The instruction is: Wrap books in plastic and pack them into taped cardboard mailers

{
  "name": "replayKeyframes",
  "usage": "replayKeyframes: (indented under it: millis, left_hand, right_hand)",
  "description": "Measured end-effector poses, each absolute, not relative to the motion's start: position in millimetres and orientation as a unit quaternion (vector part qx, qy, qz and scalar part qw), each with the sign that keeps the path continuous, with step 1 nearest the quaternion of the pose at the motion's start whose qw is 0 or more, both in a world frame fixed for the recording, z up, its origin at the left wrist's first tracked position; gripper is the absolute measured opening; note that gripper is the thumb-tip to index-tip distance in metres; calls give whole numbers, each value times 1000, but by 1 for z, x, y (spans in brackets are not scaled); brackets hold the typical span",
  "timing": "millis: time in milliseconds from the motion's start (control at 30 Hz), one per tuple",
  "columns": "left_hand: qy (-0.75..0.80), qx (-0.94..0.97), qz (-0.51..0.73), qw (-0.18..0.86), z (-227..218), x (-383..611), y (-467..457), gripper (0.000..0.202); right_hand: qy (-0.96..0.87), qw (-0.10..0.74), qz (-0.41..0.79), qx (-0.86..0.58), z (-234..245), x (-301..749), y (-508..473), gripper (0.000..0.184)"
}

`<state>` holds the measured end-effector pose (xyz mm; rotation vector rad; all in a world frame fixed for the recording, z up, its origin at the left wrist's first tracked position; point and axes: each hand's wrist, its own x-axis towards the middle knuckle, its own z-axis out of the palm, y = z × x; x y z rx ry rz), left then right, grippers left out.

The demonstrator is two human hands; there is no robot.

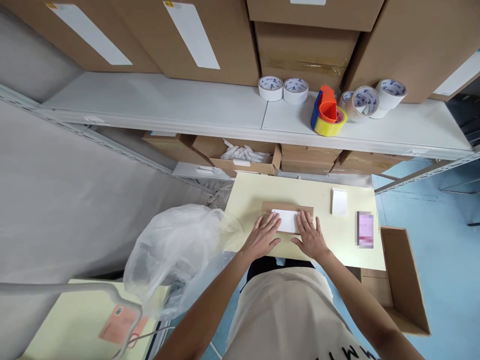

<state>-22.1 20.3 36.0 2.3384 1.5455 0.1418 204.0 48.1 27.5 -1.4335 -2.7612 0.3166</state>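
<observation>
A small flat cardboard box (288, 206) lies on the pale yellow table (247, 195) in front of me. On its top is a white label (286, 220). My left hand (262, 234) rests flat with its fingers over the label's left end. My right hand (310, 235) presses flat on the right end, fingers stretched out. Neither hand is wrapped round anything. Parts of the label's ends and the box's near side are hidden under the fingers.
A white stack of labels or cards (339, 202) and a blurred pink item (365, 230) lie to the right. Tape rolls (270, 89) and a red tape dispenser (327, 107) stand on the shelf (168, 97). A plastic bag (168, 250) hangs left; an open carton (407, 280) stands right.
</observation>
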Motion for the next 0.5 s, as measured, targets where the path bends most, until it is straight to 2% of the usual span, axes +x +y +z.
replayKeyframes:
  millis: [100,233,367,500]
  left_hand:
    - [518,841,36,154,30,-20,11,64]
    - [510,848,23,140,21,-23,4,62]
    - [542,827,39,143,14,-34,1,62]
    - [641,729,129,200,7,-44,9,67]
  right_hand:
    - [-904,-1,89,-419,20,207,37,72]
    - [-904,-3,104,-415,15,206,25,65]
    - [-862,21,127,-490,16,211,15,61]
    - [-766,91,203,-603,18,218,16,63]
